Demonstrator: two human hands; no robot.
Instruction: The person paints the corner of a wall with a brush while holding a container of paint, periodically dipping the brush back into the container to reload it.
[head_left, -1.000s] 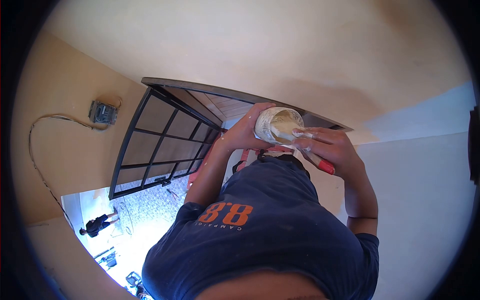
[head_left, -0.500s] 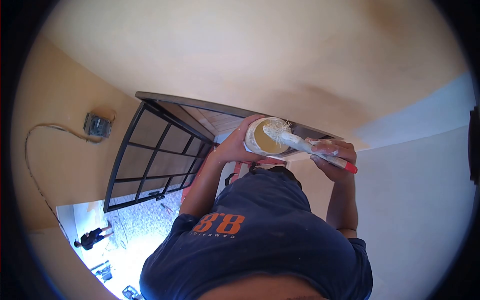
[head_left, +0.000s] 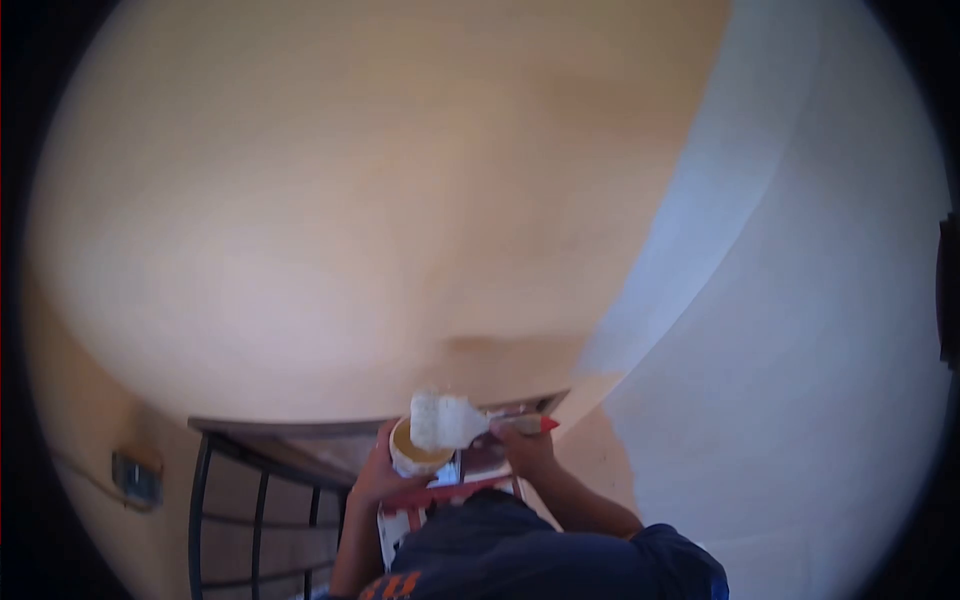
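Note:
My left hand [head_left: 376,474] is wrapped around the side of a round paint pot [head_left: 410,464] with a pale yellow inside. A wide paintbrush [head_left: 450,424], its bristles coated in white, lies across the pot's opening and hides part of it. Its red-tipped handle is gripped in my right hand [head_left: 527,450], to the right of the pot. I hold both in front of my dark blue shirt [head_left: 500,555], just below a large cream wall [head_left: 330,220].
A dark metal frame [head_left: 300,429] runs along the wall's lower edge, with a barred panel [head_left: 262,510] at the left. An electrical box [head_left: 137,480] sits farther left. A pale blue strip [head_left: 690,220] borders the wall at right. Something red and white [head_left: 450,494] is below the pot.
The view has tilted up, showing more wall and less shirt; the person and bright floor at lower left have left the view. The brush now lies flatter, its wide face showing over the pot.

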